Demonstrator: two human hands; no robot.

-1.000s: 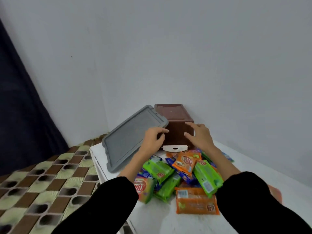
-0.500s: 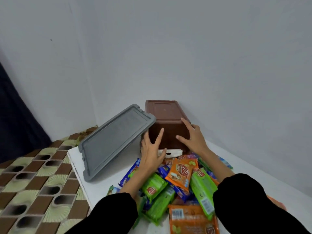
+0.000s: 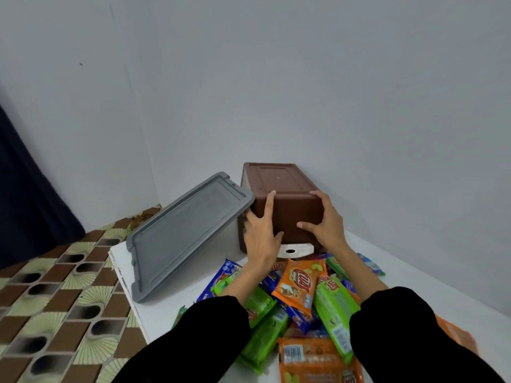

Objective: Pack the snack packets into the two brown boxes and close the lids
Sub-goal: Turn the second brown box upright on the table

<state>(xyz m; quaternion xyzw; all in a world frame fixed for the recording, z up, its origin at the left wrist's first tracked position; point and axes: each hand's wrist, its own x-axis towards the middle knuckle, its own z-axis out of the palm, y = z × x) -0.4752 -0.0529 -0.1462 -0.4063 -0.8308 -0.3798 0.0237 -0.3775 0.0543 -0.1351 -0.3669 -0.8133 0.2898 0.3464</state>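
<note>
The brown box (image 3: 279, 181) sits dead ahead of me on the white bench (image 3: 414, 275), turned bottom up, its long axis running straight away from me toward the wall. Its short near end faces me, with the white latch (image 3: 294, 250) low on that end. Both hands are on that end, so neither is the nearer one.

My left hand (image 3: 262, 233) lies spread against the box's near-left corner, fingers straight, the forefinger reaching up to the top edge and the thumb laid on the near face. My right hand (image 3: 323, 225) is wrapped round the near-right corner, fingers curled over the edge and thumb stretched across the near face. Between them I have the box clasped.

The grey lid (image 3: 188, 233) leans tilted against the box's left side, touching it just by my left fingers. The snack packets (image 3: 301, 286) lie heaped just on my side of the box, under my wrists.

I judge the next move is turning the box upright, and the leaning lid may slip as I do. I see only one box.
</note>
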